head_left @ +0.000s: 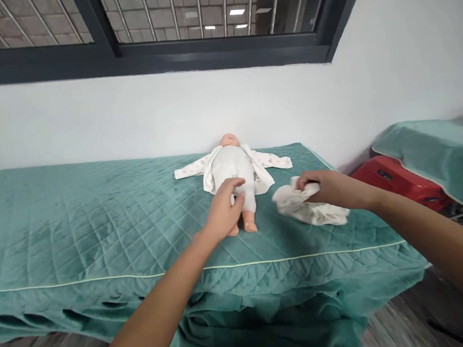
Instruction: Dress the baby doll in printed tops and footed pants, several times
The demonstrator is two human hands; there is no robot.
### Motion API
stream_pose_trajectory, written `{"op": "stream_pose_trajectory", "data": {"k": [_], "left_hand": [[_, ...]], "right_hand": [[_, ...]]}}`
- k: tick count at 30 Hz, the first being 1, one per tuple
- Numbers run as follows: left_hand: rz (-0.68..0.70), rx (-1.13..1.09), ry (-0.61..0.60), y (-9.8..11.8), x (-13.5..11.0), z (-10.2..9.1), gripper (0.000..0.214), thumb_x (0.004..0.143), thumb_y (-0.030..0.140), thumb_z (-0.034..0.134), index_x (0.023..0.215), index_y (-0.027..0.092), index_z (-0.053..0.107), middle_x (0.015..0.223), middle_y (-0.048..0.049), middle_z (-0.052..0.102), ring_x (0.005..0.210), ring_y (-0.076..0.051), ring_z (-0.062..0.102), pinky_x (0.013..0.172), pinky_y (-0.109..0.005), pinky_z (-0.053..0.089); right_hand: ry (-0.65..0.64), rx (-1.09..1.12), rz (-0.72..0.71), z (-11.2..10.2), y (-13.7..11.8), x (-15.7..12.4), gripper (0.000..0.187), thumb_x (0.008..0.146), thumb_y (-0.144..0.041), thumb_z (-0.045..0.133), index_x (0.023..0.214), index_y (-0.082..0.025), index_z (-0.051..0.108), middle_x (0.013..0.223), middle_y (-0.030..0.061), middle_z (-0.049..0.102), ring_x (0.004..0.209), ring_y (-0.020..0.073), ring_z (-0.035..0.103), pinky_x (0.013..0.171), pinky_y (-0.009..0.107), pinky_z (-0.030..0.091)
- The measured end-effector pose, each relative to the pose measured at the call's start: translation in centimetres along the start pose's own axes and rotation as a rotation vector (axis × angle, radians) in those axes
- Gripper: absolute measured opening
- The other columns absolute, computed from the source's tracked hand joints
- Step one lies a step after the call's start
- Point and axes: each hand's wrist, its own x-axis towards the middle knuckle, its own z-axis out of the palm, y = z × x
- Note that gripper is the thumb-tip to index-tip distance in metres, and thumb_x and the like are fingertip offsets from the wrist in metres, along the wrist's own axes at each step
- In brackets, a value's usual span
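A baby doll (232, 165) lies on its back on the green quilted bed cover (110, 220), head toward the wall and feet toward me. Its body is white, and an open white patterned jacket (272, 160) is spread out around it with the sleeves stretched to both sides. Over the doll's legs is my left hand (224, 209), fingers apart and holding nothing; whether it touches the doll I cannot tell. Right of the doll, my right hand (324, 188) is closed on a bunched white cloth garment (298, 205), whose exact kind is hidden by the folds.
Behind the bed stands a white wall (131, 117) with a dark-framed barred window (214, 52) above. A red plastic case (400, 181) sits to the right, beside another green-covered surface (446, 146). The bed's piped front edge runs close to me.
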Motion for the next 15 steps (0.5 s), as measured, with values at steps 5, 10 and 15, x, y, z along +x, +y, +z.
{"op": "stream_pose_trajectory", "data": {"k": [5,10,15], "left_hand": [[-0.022,-0.201,-0.267,6.6,0.9,-2.4,0.027,0.097,0.039,0.056,0.117,0.022,0.062,0.119,-0.0059,0.069,0.112,-0.021,0.064,0.098,-0.034,0.05],[-0.108,-0.137,-0.205,8.7,-0.3,-6.4,0.028,0.097,0.047,0.054,0.093,0.021,0.063,0.09,-0.0022,0.067,0.083,-0.018,0.062,0.072,-0.029,0.05],[0.035,-0.03,-0.061,9.4,-1.0,-9.3,0.026,0.096,0.04,0.059,0.079,0.02,0.061,0.1,-0.0039,0.066,0.097,-0.019,0.06,0.088,-0.031,0.049]], "right_hand": [[-0.204,0.188,-0.313,-1.0,-12.1,0.4,0.021,0.071,-0.013,0.053,0.077,-0.024,0.07,0.083,-0.0039,0.072,0.076,0.0155,0.062,0.068,0.025,0.044],[0.031,0.298,-0.365,-1.2,-16.3,1.4,0.022,0.074,-0.011,0.055,0.086,-0.021,0.07,0.083,-0.0013,0.069,0.073,0.0136,0.059,0.067,0.026,0.042],[0.012,0.471,-0.371,-0.7,-17.0,2.3,0.031,0.079,-0.015,0.062,0.109,-0.021,0.065,0.091,0.0017,0.069,0.079,0.0163,0.063,0.065,0.026,0.046]]}}
